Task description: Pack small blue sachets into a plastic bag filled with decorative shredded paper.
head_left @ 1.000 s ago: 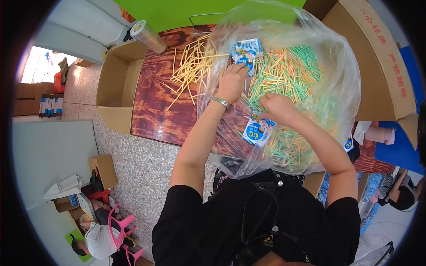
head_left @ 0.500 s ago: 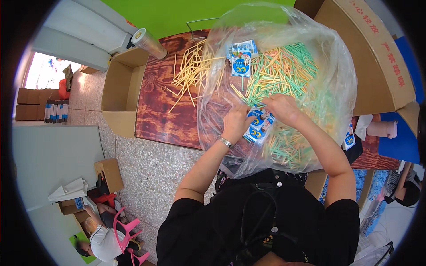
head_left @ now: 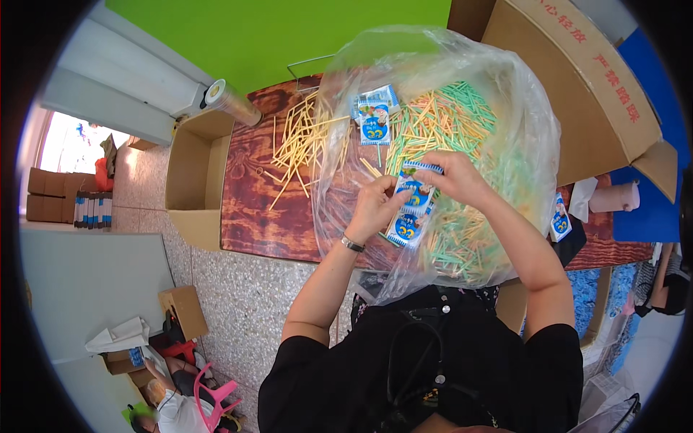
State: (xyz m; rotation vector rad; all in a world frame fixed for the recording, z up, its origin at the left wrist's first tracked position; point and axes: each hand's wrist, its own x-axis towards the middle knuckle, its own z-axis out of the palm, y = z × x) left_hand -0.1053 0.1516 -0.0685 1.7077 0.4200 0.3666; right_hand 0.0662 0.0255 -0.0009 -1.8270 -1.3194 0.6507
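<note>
My left hand (head_left: 374, 208) and my right hand (head_left: 460, 178) meet above a large clear plastic bag (head_left: 523, 94) lying wide on the table. Between them they grip a small blue-and-white packet (head_left: 413, 189), left thumb on its face and right fingers pinching its upper right side. Just below, another blue-and-white packet (head_left: 406, 228) lies close to the left hand. Thin pastel sticks (head_left: 451, 112), green, yellow and pinkish, are heaped in the bag beyond my hands. More packets (head_left: 375, 121) rest overlapping at the heap's left edge.
Loose yellow sticks (head_left: 299, 148) are scattered on the red-brown wooden table (head_left: 267, 234). A tall clear canister (head_left: 232, 102) and an open cardboard box (head_left: 195, 162) stand left. At right are a big carton (head_left: 577, 94), a pink cup (head_left: 615, 196) and another packet (head_left: 559, 219). A person (head_left: 180, 408) sits lower left.
The packet between my hands has been lifted off the stick heap and now shows its full printed face. My right hand has shifted to its upper right side. The whole view has moved slightly.
</note>
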